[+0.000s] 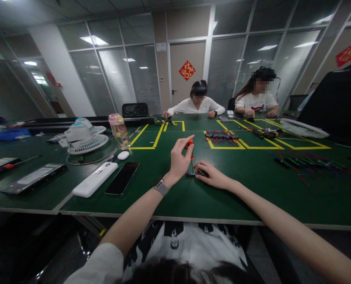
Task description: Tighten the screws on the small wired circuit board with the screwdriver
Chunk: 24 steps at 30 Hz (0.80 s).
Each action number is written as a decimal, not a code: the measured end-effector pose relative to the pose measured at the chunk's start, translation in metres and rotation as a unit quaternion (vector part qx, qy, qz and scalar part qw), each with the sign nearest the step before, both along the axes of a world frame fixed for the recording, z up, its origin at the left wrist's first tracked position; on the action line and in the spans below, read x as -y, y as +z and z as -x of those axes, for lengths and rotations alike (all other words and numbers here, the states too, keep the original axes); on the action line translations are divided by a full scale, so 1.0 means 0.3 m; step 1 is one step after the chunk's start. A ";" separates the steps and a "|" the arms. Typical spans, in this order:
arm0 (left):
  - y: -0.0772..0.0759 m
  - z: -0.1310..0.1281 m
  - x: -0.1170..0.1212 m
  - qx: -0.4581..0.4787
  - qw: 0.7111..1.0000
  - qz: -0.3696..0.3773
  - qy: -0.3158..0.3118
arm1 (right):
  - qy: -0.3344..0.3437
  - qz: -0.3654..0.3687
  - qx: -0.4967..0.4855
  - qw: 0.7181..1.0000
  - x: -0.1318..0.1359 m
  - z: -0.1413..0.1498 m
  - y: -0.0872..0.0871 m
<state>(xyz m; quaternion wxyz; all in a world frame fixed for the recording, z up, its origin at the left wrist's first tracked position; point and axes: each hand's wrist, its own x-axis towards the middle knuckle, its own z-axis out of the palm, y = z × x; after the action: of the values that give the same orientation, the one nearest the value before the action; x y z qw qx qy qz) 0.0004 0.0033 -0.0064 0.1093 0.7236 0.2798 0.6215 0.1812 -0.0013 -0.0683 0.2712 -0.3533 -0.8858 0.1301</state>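
Observation:
My left hand point(181, 156) is closed around the orange handle of a screwdriver point(192, 155), which stands nearly upright with its shaft pointing down. Beneath its tip lies a small circuit board point(190, 174) on the green tabletop. My right hand point(212, 175) rests low beside the shaft, its fingers closed on the board's right end. Those fingers hide part of the board, so I cannot tell exactly where the tip meets it.
Left of my arms lie a black phone point(122, 178), a white power bank point(95, 179) and a hard drive point(35, 178). Behind them stand a bottle point(120, 132) and small fans point(88, 144). Wired boards point(222, 137) sit inside yellow tape; more boards point(308, 161) lie right. Two people sit opposite.

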 end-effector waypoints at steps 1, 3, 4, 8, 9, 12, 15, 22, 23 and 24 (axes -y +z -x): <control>0.003 0.000 0.003 -0.003 1.000 -0.005 0.018 | 0.000 0.000 0.000 1.000 0.000 0.000 -0.001; 0.009 0.002 0.009 -0.008 0.999 -0.012 0.051 | 0.000 -0.001 -0.001 1.000 -0.002 -0.001 -0.004; 0.011 0.002 0.011 -0.010 0.998 -0.013 0.059 | 0.000 -0.001 -0.002 1.000 -0.003 -0.001 -0.005; 0.013 0.005 0.014 -0.024 0.999 -0.012 0.025 | -0.001 -0.002 -0.002 1.000 -0.004 -0.001 -0.006; 0.011 0.005 0.013 -0.027 1.000 -0.011 0.011 | -0.001 -0.001 -0.002 1.000 -0.003 0.000 -0.004; 0.002 0.003 0.004 -0.014 1.000 0.003 -0.026 | 0.002 0.001 -0.002 1.000 0.001 0.001 0.001; -0.006 -0.001 -0.007 0.012 0.999 0.019 -0.049 | 0.002 0.001 -0.002 1.000 0.003 0.002 0.003; 0.016 0.004 0.009 -0.007 1.000 -0.010 0.014 | 0.001 -0.003 0.000 1.000 0.000 -0.001 -0.003; 0.020 0.005 0.015 -0.013 1.000 -0.009 0.010 | 0.001 -0.003 0.000 1.000 -0.001 -0.001 -0.003; 0.022 0.006 0.019 -0.017 1.000 -0.009 0.003 | 0.002 -0.004 -0.001 1.000 0.000 -0.001 -0.002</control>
<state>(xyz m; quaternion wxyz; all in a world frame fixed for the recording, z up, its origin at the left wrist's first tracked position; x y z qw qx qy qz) -0.0014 -0.0024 0.0002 0.0955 0.7342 0.2784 0.6119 0.1814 -0.0011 -0.0691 0.2728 -0.3509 -0.8866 0.1276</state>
